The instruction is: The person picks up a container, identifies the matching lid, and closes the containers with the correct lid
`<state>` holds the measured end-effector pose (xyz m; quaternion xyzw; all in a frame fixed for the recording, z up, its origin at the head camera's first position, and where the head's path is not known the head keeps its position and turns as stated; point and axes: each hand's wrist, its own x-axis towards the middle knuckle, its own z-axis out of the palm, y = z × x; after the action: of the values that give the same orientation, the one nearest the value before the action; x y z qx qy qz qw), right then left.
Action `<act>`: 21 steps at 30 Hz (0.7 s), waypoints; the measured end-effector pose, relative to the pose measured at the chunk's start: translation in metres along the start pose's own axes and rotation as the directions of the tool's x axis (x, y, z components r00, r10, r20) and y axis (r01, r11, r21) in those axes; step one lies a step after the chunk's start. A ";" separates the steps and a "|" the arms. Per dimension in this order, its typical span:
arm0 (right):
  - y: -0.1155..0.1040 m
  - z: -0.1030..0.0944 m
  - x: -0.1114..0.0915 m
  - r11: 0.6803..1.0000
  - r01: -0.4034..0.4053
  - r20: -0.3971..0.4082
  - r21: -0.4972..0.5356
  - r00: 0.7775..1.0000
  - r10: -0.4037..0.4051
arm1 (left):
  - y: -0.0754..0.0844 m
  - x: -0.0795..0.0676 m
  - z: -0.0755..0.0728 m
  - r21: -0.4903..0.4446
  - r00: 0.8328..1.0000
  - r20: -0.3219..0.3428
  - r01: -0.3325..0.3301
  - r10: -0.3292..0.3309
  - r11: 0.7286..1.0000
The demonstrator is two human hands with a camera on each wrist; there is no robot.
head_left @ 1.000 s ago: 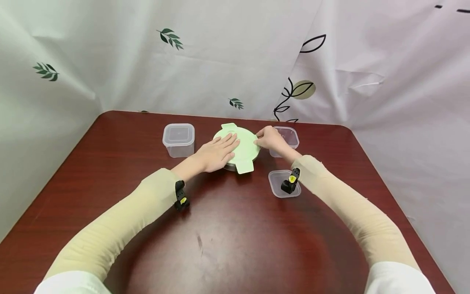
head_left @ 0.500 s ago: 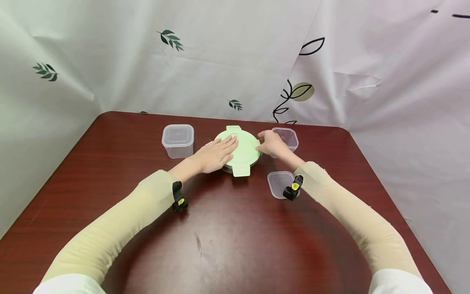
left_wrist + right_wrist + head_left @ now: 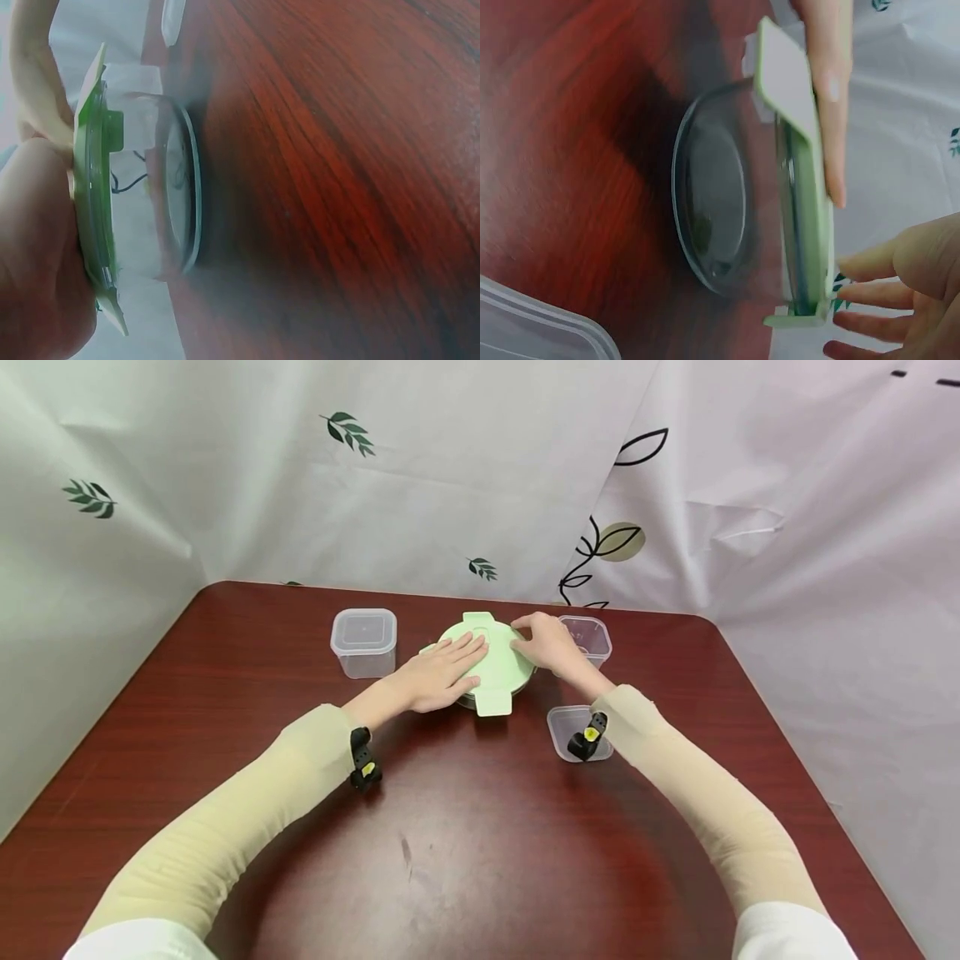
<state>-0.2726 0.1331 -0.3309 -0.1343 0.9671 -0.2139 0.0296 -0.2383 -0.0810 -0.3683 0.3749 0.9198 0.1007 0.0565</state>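
A round clear glass bowl stands on the table under a pale green lid with tabs at its edge. My left hand rests flat on the lid's left part, fingers straight. At the lid's right rim is my right hand, thumb and fingers spread and loosely bent, fingertips right at the edge. In the right wrist view, the tab beside those fingertips points down along the bowl's side, while another tab sticks outward. The left wrist view shows the lid edge-on under my palm.
A lidded clear plastic container stands left of the bowl. Behind my right hand is an open clear container, and a loose clear lid lies in front of it. Patterned white cloth hangs behind the table.
The green lid and bowl have turned slightly clockwise. My right hand has left its pinch at the right edge and shifted to above the rim. My left hand stays on the lid.
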 end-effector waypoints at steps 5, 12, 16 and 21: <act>0.001 0.004 0.018 0.997 0.075 -0.019 0.032 0.997 -0.074 | 0.000 0.000 0.000 -0.018 1.000 0.002 0.004 -0.004 1.000; -0.002 0.005 0.042 0.974 0.226 0.050 0.025 0.973 -0.227 | 0.001 0.001 0.002 -0.011 1.000 0.016 0.006 -0.006 1.000; -0.007 0.006 0.050 0.966 0.259 0.098 0.004 0.961 -0.258 | 0.000 0.001 0.002 -0.003 1.000 0.017 0.013 -0.013 1.000; -0.010 0.007 0.056 0.954 0.299 0.148 0.001 0.944 -0.295 | 0.000 0.000 0.002 0.002 1.000 0.013 0.020 -0.020 1.000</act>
<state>-0.3235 0.1057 -0.3332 -0.2941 0.9333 -0.1953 0.0666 -0.2382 -0.0811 -0.3700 0.3665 0.9232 0.0971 0.0630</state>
